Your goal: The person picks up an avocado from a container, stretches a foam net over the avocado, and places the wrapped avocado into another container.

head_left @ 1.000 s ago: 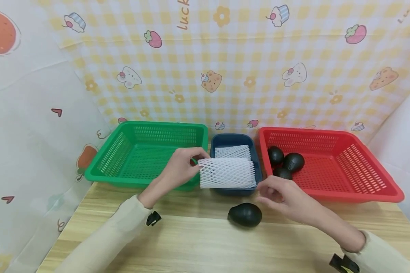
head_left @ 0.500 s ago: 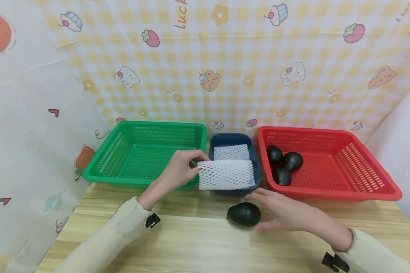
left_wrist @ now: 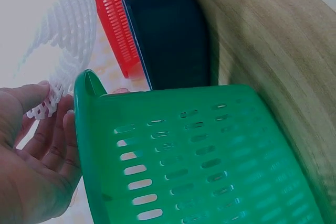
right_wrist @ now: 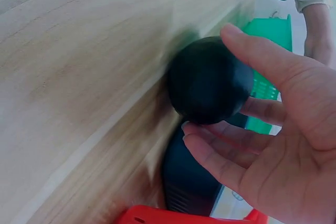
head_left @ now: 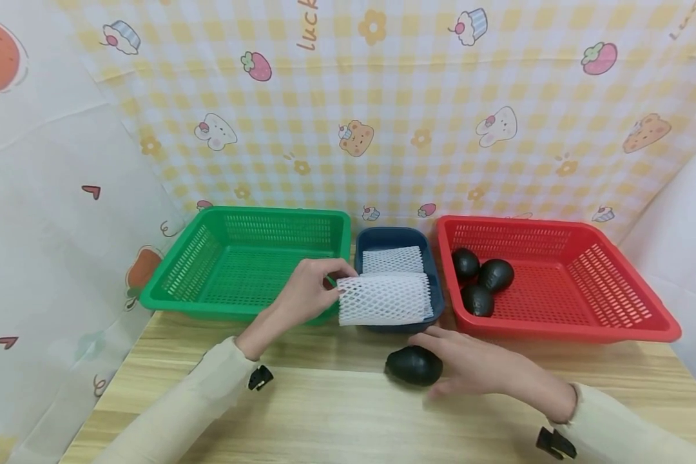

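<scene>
My left hand (head_left: 310, 290) pinches the near end of a white foam mesh sleeve (head_left: 385, 299), which stretches to the right over the dark blue bin (head_left: 435, 277). In the left wrist view, the mouth of the foam mesh sleeve (left_wrist: 73, 30) gapes wide above the thumb and fingers. A dark avocado (head_left: 413, 366) lies on its side on the table in front of the bin. My right hand (head_left: 470, 361) reaches round its right end. In the right wrist view, the thumb is at one side of the avocado (right_wrist: 207, 80) and the fingers curve along the other.
On the left stands a green basket (head_left: 151, 301). The red basket (head_left: 615, 332) on the right has several dark avocados (head_left: 495, 276) at its left end. Another mesh sleeve (head_left: 392, 259) lies in the bin. A patterned cloth (head_left: 417, 84) hangs behind, and the wooden table (head_left: 325, 419) spans the front.
My right hand has moved down and left from beside the red basket to the avocado, its fingers closing round the right end. The left hand and mesh sleeve have barely shifted.
</scene>
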### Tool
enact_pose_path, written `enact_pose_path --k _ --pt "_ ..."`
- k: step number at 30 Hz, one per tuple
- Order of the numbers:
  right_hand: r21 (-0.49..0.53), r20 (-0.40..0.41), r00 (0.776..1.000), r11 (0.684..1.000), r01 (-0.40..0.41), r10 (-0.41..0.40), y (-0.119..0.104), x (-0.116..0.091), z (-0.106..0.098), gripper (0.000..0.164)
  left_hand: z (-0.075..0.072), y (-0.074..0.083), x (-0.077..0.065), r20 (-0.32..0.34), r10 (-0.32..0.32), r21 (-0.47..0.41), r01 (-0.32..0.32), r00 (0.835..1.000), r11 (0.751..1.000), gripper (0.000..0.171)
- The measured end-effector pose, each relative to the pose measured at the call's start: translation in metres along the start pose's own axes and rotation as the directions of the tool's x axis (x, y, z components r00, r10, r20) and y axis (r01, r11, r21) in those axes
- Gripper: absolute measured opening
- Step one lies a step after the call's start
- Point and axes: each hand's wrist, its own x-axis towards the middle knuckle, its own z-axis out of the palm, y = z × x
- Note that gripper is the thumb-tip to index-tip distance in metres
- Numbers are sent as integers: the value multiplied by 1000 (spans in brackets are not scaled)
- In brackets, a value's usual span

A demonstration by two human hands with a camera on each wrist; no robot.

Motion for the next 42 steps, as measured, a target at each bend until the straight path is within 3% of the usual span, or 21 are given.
enact_pose_path --k 17,30,42 --pt "8 -40 999 1000 -1 1 3 1 2 64 2 0 -1 4 10 -21 -10 1000 1000 35" --pt "-7 -97 995 999 32 -33 -1 -11 -16 65 2 0 -2 3 0 -20 0 1000 1000 31" --pt "-66 -189 979 995 71 -82 -7 -26 -47 66 0 -1 -3 9 -24 -14 24 1000 1000 29"
